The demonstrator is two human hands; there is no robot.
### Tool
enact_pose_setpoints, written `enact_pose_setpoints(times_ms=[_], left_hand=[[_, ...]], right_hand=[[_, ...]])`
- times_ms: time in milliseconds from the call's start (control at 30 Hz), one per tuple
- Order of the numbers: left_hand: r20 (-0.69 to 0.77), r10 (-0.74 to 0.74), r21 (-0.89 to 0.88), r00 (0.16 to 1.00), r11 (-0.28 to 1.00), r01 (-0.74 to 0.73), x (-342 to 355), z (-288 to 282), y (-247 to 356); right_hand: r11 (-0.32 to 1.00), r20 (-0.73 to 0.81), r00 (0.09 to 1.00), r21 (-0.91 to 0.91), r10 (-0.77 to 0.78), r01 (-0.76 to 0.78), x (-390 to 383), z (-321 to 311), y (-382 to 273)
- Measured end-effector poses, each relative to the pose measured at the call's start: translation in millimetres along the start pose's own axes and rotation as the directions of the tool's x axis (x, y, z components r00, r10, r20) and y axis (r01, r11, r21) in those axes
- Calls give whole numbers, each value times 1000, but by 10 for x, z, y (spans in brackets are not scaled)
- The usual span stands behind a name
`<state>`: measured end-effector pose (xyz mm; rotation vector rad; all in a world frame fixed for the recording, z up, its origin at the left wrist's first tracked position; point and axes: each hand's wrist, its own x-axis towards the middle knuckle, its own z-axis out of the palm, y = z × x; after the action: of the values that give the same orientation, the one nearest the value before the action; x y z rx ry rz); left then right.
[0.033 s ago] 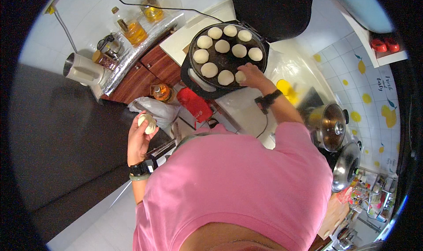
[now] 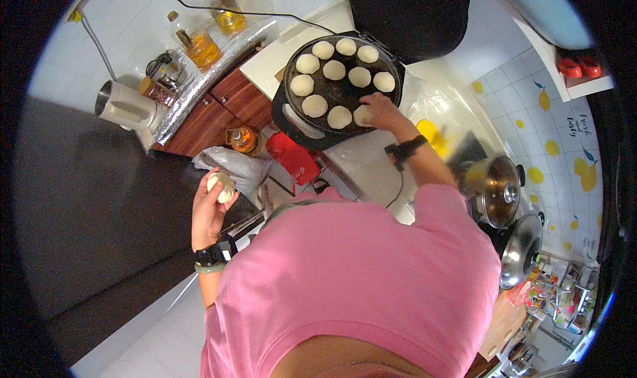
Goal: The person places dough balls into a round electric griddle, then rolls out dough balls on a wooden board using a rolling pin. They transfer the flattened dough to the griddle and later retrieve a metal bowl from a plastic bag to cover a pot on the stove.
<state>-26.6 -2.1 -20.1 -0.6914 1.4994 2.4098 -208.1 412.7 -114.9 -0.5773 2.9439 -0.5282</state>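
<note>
My left hand (image 2: 207, 209), low on the left, is closed around a pale pleated dough ball (image 2: 223, 187). My right hand (image 2: 385, 112) reaches over the near right of a round black electric griddle (image 2: 338, 92), its slightly bent fingers apart, at a flat white dough round (image 2: 362, 116) that they partly hide. Several more pale dough rounds (image 2: 314, 105) lie spread over the griddle, mostly in a ring. The griddle's black lid (image 2: 409, 16) stands raised behind it.
Oil bottles (image 2: 202, 49) and a white jug (image 2: 126, 106) line a foil-covered ledge. A red bag (image 2: 292, 157) and white plastic bag (image 2: 232, 165) lie below. A steel pot (image 2: 494, 191) and lidded pan (image 2: 521, 252) are on the right. A black cord hangs along the wall.
My right fingers have lifted slightly from the near-right dough round, showing a little more of it. My left hand holds its dough ball in the same place.
</note>
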Motion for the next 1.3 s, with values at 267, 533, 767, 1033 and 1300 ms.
enact_pose_setpoints(times_ms=[267, 533, 767, 1033, 1300], left_hand=[[-37, 26, 50, 999, 998, -24, -40, -3, 10], [-74, 9, 55, 997, 998, -5, -59, 56, 18], [-90, 8, 32, 996, 999, -5, -54, 40, -20], [-103, 3, 20, 995, 1000, 0, -36, 54, -52], [-16, -1, -31, 1000, 1000, 0, -5, 81, -43]], right_hand=[[957, -101, 970, -168, 220, -235, 273, -416, 496], [941, 52, 972, -267, 228, -206, 496, -395, 502], [938, 93, 967, -282, 238, -204, 556, -390, 476], [932, 175, 935, -252, 307, -259, 420, -357, 335], [986, 82, 994, -152, 75, -62, 226, -228, 419]])
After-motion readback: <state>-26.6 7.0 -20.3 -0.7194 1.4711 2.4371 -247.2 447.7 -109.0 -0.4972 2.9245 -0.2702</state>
